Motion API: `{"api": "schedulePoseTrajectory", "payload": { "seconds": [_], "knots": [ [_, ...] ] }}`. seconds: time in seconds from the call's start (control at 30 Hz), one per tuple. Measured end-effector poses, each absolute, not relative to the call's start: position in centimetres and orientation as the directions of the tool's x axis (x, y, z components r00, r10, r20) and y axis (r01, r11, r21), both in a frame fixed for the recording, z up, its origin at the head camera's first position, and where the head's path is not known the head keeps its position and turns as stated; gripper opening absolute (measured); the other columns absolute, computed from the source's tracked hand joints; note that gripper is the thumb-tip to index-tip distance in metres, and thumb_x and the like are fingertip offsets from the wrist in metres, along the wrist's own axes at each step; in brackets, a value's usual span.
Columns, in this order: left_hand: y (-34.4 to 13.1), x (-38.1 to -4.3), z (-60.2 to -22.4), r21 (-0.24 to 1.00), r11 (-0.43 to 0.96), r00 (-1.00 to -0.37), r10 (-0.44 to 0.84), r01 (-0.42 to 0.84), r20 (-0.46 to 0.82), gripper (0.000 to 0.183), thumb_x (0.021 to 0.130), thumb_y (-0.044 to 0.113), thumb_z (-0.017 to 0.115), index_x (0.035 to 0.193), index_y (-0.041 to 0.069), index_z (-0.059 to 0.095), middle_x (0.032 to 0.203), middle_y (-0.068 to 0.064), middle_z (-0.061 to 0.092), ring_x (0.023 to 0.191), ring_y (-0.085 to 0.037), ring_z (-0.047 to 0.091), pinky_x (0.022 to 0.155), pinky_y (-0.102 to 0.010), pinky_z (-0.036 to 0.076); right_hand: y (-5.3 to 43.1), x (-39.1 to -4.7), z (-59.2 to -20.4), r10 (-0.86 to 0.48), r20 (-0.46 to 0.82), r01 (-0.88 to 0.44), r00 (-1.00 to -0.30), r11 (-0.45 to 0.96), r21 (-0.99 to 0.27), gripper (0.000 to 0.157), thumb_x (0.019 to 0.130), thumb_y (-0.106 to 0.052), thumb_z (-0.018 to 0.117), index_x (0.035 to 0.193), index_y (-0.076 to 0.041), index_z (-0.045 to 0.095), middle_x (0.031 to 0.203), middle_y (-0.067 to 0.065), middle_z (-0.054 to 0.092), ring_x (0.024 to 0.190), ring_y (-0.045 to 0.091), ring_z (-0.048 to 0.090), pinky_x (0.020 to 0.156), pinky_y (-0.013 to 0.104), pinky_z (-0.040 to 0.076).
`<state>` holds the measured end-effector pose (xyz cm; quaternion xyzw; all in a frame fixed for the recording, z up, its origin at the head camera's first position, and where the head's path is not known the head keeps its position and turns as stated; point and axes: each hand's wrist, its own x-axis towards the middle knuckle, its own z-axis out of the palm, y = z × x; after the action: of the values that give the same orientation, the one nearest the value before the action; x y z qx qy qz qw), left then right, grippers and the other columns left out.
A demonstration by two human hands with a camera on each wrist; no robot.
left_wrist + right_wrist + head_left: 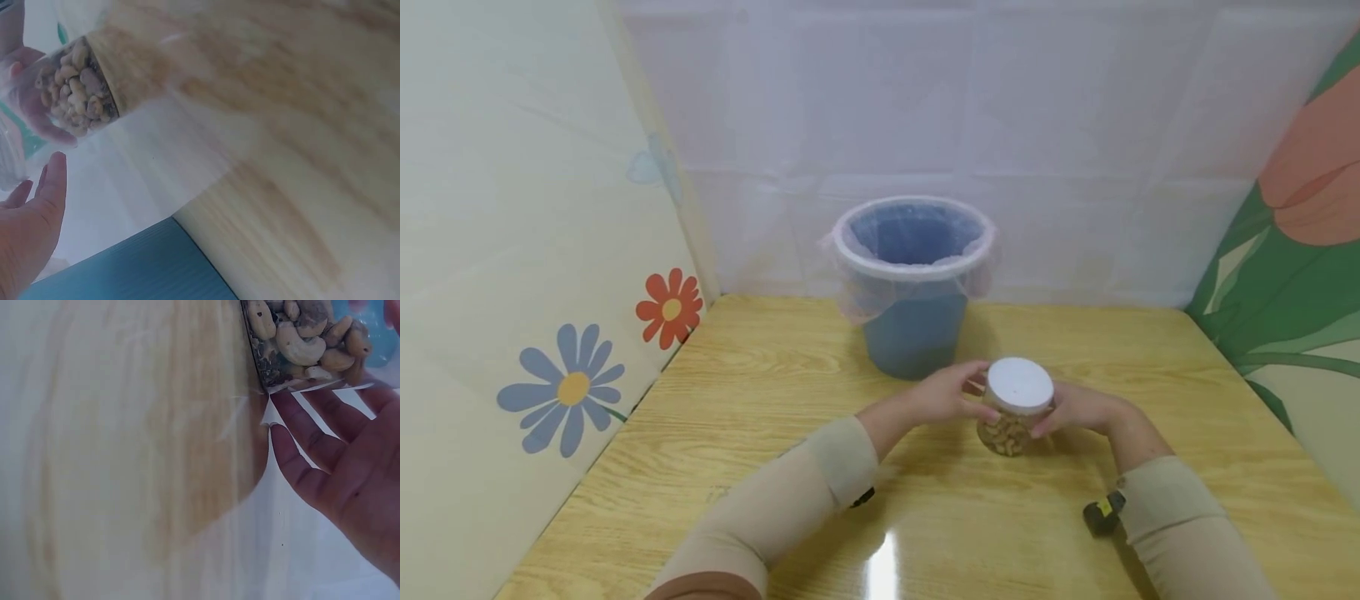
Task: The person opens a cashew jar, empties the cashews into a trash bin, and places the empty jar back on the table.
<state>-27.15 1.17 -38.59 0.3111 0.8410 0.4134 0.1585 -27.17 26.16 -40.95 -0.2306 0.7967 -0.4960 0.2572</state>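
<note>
A clear jar (1004,436) with a white lid (1020,383) stands upright low over the table, right of the bin. Cashew nuts (301,345) show through its wall, with dark bits near the base in the right wrist view. From the left, my left hand (942,395) holds it, thumb in front and fingers partly hidden behind. On the opposite side my right hand (1081,407) grips the jar, its thumb at the front. The right wrist view has the right fingers (312,434) bent along the wall. Left fingertips (56,164) lie close to the jar's upper part.
Behind the left hand stands a blue bin (917,333) lined with a thin clear bag (862,296). The wood-grain table (775,358) meets a white sheet (880,100) at the back. Flower-printed panels (572,208) flank both sides. A small black device (1102,515) is at the right cuff.
</note>
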Motion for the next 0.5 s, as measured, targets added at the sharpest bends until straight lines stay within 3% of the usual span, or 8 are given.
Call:
{"api": "schedulePoseTrajectory", "payload": {
  "seconds": [0.5],
  "knots": [
    [1.78,-26.74,-38.92,0.828,0.464,-0.81,0.587,0.316,-0.02,0.074,0.068,0.028,0.079,0.132,0.019,0.043,0.123,-0.004,0.054,0.109,-0.022,0.054,0.087,-0.031,0.047,25.82,-27.07,-40.95,-0.618,-0.148,-0.175,-0.772,0.432,-0.885,0.091,0.068,-0.008,0.077,0.137,0.01,0.02,0.135,0.029,0.034,0.125,0.046,0.03,0.102,0.061,0.018]
  ]
}}
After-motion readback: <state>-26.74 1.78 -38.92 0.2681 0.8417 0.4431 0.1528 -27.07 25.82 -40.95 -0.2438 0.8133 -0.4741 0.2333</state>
